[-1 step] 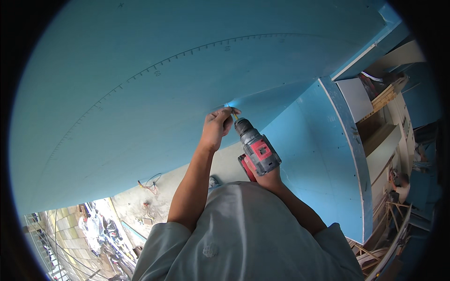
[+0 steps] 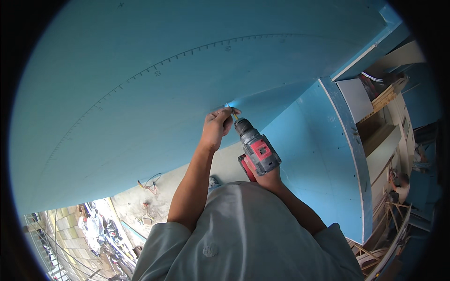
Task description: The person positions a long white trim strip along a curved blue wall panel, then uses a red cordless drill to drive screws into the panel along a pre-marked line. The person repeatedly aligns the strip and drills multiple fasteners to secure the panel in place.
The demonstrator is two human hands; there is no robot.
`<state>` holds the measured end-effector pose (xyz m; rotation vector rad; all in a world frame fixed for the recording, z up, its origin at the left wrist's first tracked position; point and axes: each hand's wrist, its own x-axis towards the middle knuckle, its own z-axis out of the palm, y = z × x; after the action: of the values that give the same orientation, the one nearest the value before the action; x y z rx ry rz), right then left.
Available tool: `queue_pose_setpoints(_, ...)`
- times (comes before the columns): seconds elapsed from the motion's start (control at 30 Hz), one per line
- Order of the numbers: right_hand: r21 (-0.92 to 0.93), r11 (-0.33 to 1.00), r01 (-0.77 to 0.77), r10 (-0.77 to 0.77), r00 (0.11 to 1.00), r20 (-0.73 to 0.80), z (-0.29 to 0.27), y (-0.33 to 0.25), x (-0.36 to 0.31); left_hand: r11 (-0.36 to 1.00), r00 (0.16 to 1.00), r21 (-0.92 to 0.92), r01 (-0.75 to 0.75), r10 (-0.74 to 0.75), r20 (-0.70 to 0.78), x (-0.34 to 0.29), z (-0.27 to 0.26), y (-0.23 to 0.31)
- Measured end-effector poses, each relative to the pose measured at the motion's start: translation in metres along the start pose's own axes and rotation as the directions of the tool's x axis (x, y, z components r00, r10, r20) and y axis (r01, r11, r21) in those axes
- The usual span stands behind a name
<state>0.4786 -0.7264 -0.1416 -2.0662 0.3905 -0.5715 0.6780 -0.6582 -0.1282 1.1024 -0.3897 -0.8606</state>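
Observation:
My right hand (image 2: 267, 178) grips the handle of a red and black cordless drill (image 2: 261, 150), pointed up and slightly left at the blue board (image 2: 178, 112). A thin yellowish driver bit (image 2: 236, 116) sticks out of its chuck. My left hand (image 2: 218, 124) is closed in a pinch at the bit's end. Between those fingertips is a small screw (image 2: 228, 105), mostly covered, its thin tip showing close to the board. A bright patch of light falls on the board there.
A second blue panel (image 2: 314, 154) meets the board at right, with a pale edge. Pencil tick marks curve across the board. Loose wires (image 2: 150, 185) poke from the pale wall below. Wooden framing (image 2: 384, 103) and another person (image 2: 401, 182) are at far right; clutter (image 2: 101, 229) lies lower left.

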Motion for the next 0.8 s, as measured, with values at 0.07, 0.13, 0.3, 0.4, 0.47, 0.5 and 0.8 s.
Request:
queue_pose_setpoints(0.07, -0.021, 1.0, 0.005, -0.005, 1.0, -0.002, 0.0, 0.0, 0.002, 1.0, 1.0, 0.008, 0.009, -0.009, 0.007, 0.002, -0.002, 0.0)
queue_pose_setpoints(0.13, -0.041, 0.999, 0.012, -0.012, 1.0, -0.004, 0.0, -0.002, 0.004, 1.0, 1.0, 0.006, 0.001, -0.001, -0.006, 0.003, -0.002, -0.001)
queue_pose_setpoints(0.3, -0.181, 0.975, 0.131, -0.132, 0.991, 0.007, -0.002, 0.001, 0.004, 0.986, 0.971, 0.164, -0.019, 0.058, -0.234, -0.008, -0.009, -0.002)
queue_pose_setpoints(0.4, -0.188, 0.961, 0.204, -0.205, 0.979, 0.016, -0.005, 0.004, 0.007, 0.962, 0.927, 0.255, -0.094, 0.178, -0.33, -0.012, -0.019, -0.01)
queue_pose_setpoints(0.47, -0.166, 0.964, 0.209, -0.207, 0.978, 0.027, -0.004, 0.01, 0.005, 0.957, 0.9, 0.268, -0.11, 0.21, -0.382, -0.013, -0.017, -0.015)
queue_pose_setpoints(0.5, -0.174, 0.963, 0.206, -0.203, 0.979, 0.034, -0.004, 0.017, 0.003, 0.954, 0.886, 0.274, -0.123, 0.23, -0.403, -0.01, -0.013, -0.018)
queue_pose_setpoints(0.8, 0.779, 0.519, -0.353, 0.265, 0.932, 0.246, 0.006, 0.052, -0.004, 0.962, 0.874, 0.242, -0.13, 0.226, -0.429, -0.005, -0.008, -0.025)
